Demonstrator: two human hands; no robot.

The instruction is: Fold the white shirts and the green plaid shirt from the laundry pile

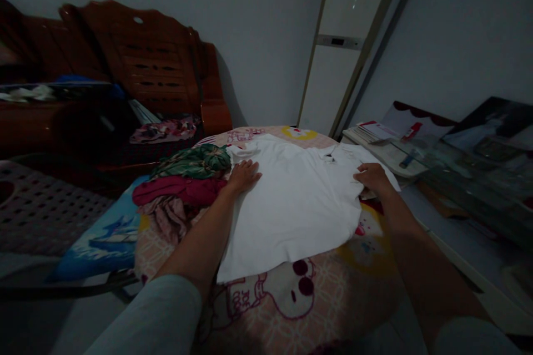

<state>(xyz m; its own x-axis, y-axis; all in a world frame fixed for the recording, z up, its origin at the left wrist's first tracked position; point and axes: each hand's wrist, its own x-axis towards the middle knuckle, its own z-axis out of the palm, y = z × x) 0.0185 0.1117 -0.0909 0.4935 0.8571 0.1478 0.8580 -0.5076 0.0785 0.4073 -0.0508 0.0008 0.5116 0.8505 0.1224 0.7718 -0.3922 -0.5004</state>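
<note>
A white shirt (291, 194) lies spread out on a patterned pink cloth (333, 294) that covers a rounded surface. My left hand (245, 176) rests flat on the shirt's left edge, fingers stretched out. At the opposite edge, near what looks like a sleeve, my right hand (372, 178) has its fingers closed on the fabric. A small dark opening with a button placket shows at the shirt's upper right. Just left of my left hand sit crumpled clothes: a green patterned piece (191, 162), a magenta piece (179, 191) and a dusty pink piece (169, 213).
A carved wooden sofa (154, 61) stands behind on the left, with a floral cloth (166, 130) on its seat. To the right is a glass-topped cabinet (466, 172) holding papers and a red object. A tall white air conditioner (328, 83) stands at the back corner.
</note>
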